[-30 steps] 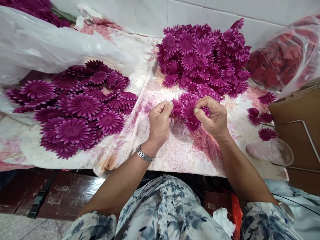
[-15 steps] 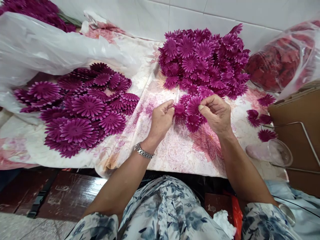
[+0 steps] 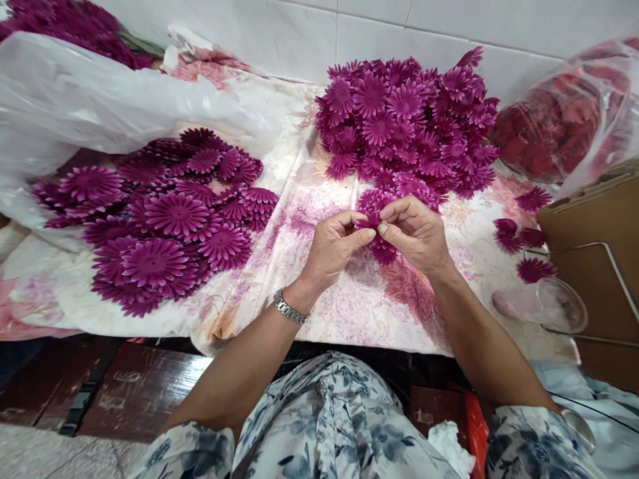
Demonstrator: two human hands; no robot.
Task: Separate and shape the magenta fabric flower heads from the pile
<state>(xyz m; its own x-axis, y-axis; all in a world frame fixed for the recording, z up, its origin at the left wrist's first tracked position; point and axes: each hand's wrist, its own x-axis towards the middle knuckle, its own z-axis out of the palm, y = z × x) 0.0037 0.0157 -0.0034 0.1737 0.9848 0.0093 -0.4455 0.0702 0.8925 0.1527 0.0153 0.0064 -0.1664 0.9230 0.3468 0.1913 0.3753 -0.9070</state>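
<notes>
Between my two hands is a small magenta artificial flower, partly hidden by the fingers. My left hand, with a metal watch on its wrist, pinches it from the left with thumb and forefinger. From the right, my right hand pinches the same flower, the two thumbs almost touching. Just under and behind the fingers lie a few more magenta flowers. A large heap of layered magenta flowers rises beyond my hands. To the left, flat magenta petal discs are spread in overlapping stacks.
A patterned cloth covers the table. Clear plastic sheeting lies at the left. On the right are a bag of red flowers, a cardboard box, a bent wire, a tipped plastic cup and loose flowers.
My hands were apart, each at a magenta flower piece. They have come together, left hand moving right and right hand slightly left, and now both grip one flower.
</notes>
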